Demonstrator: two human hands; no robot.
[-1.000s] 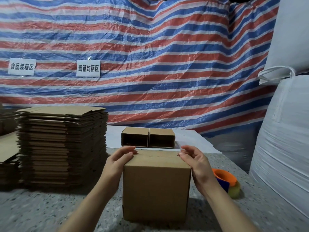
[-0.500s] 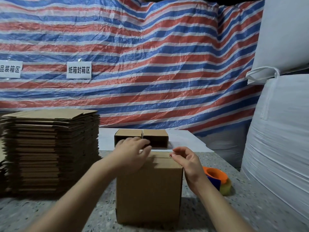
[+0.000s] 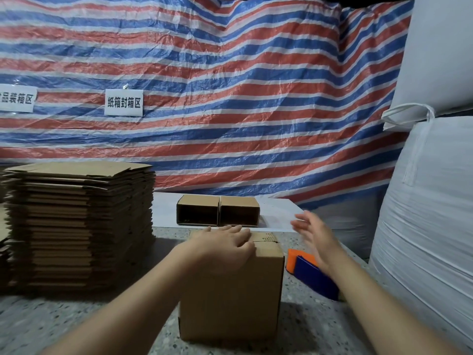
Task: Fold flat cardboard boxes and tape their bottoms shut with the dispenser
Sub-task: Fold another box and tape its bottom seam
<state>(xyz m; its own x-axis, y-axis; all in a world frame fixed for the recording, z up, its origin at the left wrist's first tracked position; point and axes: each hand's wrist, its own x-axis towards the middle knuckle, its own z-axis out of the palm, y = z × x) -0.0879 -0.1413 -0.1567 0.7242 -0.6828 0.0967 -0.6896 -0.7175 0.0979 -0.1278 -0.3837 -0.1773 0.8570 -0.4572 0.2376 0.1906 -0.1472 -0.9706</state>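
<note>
Head view: a box is seen upright on the speckled table, near the middle of the frame. Its upper flaps are folded shut, and a seam can be made out across the top. The left hand is laid flat on that top, palm down, with the fingers straight and close together, pressing the flaps; nothing is gripped by it. The right hand is held in the air to the right of the box, apart from it, with the fingers spread and relaxed; it is blurred, and nothing is held in it.

The dispenser, orange and blue, lies on the table just right of the box, below the right hand and partly hidden by the right forearm. Whether the hand touches it cannot be told.

A tall stack of flat boxes is piled on the left side of the table. Behind the upright box, two folded boxes are set side by side, touching, on a white board, with their open ends turned toward the camera.

A striped tarp of red, blue and white is hung behind, with two white signs fixed to it. Large white sacks are stacked at the right.
</note>
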